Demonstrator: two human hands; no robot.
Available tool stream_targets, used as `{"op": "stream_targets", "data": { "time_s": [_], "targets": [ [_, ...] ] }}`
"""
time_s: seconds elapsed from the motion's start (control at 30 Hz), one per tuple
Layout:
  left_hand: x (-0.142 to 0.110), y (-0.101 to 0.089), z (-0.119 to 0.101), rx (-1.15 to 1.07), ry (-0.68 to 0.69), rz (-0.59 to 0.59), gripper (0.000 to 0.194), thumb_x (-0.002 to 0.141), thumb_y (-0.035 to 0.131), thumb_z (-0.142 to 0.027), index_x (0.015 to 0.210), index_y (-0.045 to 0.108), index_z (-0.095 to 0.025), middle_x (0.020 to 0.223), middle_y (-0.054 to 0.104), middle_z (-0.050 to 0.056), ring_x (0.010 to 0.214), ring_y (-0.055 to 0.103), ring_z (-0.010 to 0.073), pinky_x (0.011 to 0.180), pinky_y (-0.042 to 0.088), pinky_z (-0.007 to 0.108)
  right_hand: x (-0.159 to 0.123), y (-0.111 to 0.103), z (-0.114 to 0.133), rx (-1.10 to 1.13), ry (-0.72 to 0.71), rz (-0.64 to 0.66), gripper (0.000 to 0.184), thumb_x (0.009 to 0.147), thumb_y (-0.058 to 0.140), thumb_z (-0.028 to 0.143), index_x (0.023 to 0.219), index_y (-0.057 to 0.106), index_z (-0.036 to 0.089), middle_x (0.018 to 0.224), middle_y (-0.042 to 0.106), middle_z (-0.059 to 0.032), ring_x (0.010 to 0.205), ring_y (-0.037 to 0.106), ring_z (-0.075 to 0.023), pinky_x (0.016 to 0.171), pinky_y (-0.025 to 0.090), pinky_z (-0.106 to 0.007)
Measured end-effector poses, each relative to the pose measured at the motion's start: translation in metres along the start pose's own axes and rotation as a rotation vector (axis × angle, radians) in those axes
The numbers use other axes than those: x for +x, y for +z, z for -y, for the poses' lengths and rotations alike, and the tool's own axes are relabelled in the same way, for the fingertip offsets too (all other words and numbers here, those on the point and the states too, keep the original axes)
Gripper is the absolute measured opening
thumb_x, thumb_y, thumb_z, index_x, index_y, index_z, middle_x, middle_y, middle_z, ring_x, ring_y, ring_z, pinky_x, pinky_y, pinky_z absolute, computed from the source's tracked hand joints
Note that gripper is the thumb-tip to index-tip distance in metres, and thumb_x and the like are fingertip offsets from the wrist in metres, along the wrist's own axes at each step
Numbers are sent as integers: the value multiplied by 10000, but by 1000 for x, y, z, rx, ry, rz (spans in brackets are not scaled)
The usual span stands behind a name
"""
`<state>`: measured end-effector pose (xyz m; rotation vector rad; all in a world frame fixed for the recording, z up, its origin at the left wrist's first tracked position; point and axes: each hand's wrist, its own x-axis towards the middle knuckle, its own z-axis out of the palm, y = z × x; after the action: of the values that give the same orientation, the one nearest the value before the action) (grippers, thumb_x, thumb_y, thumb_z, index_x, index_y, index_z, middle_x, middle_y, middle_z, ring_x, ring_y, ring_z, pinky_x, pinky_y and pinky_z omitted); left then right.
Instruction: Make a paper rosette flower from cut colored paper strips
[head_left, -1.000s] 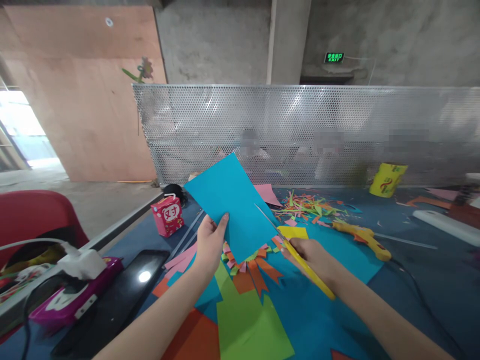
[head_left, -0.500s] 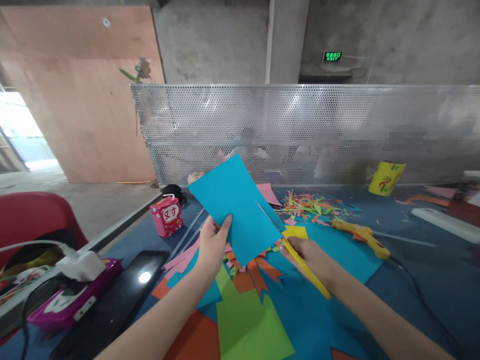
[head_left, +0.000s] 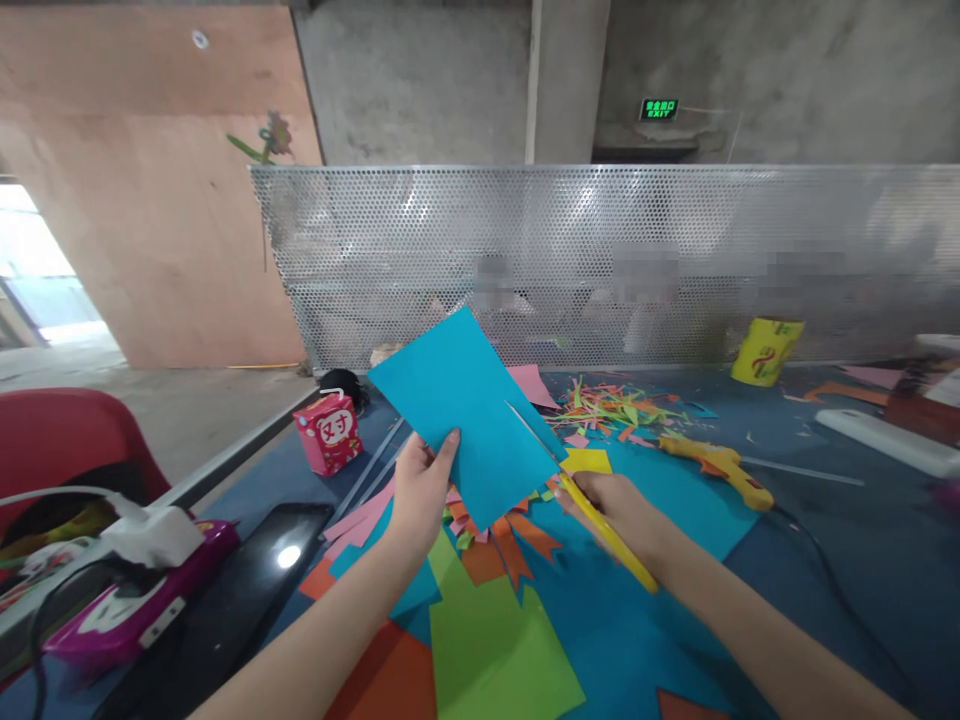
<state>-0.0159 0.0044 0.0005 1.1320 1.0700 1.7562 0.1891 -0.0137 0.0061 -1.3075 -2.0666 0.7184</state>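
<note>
A blue sheet of paper is held up, tilted, above the table. My left hand pinches its lower left edge, thumb in front and fingers behind. Yellow-handled scissors are in my right hand, closed round the handles. One blade lies over the front of the blue sheet near its right edge, pointing up and left; the other blade is hidden behind the paper. Beneath are a green sheet, orange paper strips with notched ends and a large blue sheet.
A yellow glue gun lies at right with its cord trailing. Paper scraps are heaped behind. A black phone, purple power strip and pink box are at left. A yellow roll stands by the perforated metal screen.
The whole view has shifted slightly, with everything a little further left. Hands, scissors and blue sheet keep nearly the same positions relative to one another.
</note>
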Motion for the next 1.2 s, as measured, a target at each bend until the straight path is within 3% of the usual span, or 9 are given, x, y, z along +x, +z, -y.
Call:
{"op": "stream_targets", "data": {
  "time_s": [0.23, 0.47, 0.83, 0.97, 1.2],
  "targets": [
    [-5, 3, -2, -33, 24, 94, 374, 690, 604, -388, 1001, 552, -185, 998, 641, 83, 878, 592, 236, 697, 488, 356, -3, 1, 4, 28, 29, 15, 310, 778, 431, 441, 590, 351, 208, 428, 337, 68, 370, 361, -76, 376, 272, -197],
    [-4, 1, -1, -63, 26, 109, 383, 705, 598, -361, 1047, 536, -201, 1067, 617, 76, 919, 584, 231, 754, 476, 369, -4, -1, 8, 45, 42, -25, 351, 755, 451, 479, 559, 354, 205, 429, 309, 70, 360, 337, -67, 360, 251, -196],
    [-9, 5, -7, 8, 10, 98, 336, 685, 608, -382, 957, 558, -192, 1011, 637, 81, 868, 598, 237, 684, 491, 344, -5, -4, 5, 10, 10, 22, 332, 749, 451, 486, 617, 403, 185, 504, 426, 29, 453, 408, -85, 391, 298, -193],
    [-11, 5, -9, 74, 23, 101, 289, 701, 592, -381, 922, 559, -198, 946, 649, 63, 797, 607, 209, 686, 487, 337, -6, -3, 3, 31, -35, 11, 392, 661, 510, 556, 655, 424, 174, 559, 438, 18, 454, 376, -73, 380, 296, -198],
    [-11, 6, -8, 36, 24, 129, 321, 682, 605, -398, 921, 555, -188, 966, 643, 71, 838, 599, 225, 713, 487, 356, -6, 0, 2, 75, -56, 4, 413, 677, 488, 579, 705, 465, 168, 490, 401, 43, 410, 354, -71, 361, 290, -203]
  ]
}}
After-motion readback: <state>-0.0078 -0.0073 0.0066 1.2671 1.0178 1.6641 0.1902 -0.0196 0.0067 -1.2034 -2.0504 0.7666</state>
